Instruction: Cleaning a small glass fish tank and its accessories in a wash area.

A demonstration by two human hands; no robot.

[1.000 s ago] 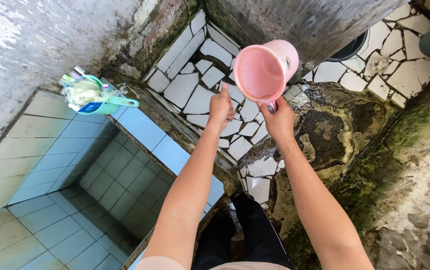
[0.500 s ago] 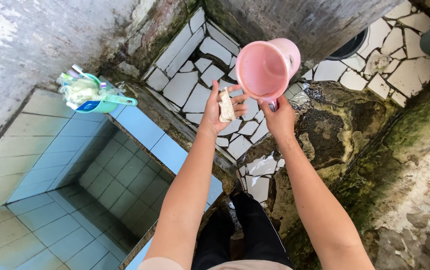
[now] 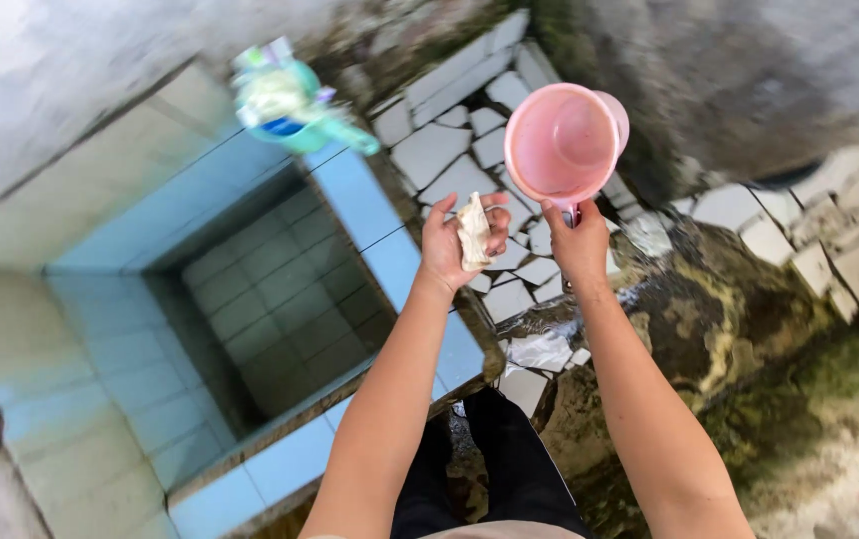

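The right hand [image 3: 579,243] grips the handle of a pink plastic scoop [image 3: 563,144], its open mouth tilted toward the camera; the left hand [image 3: 457,240], fingers half curled, cradles a pale worn soap piece [image 3: 473,232] just beside the scoop; both hover over broken white floor tiles [image 3: 434,150], beside a blue-tiled water basin [image 3: 361,205].
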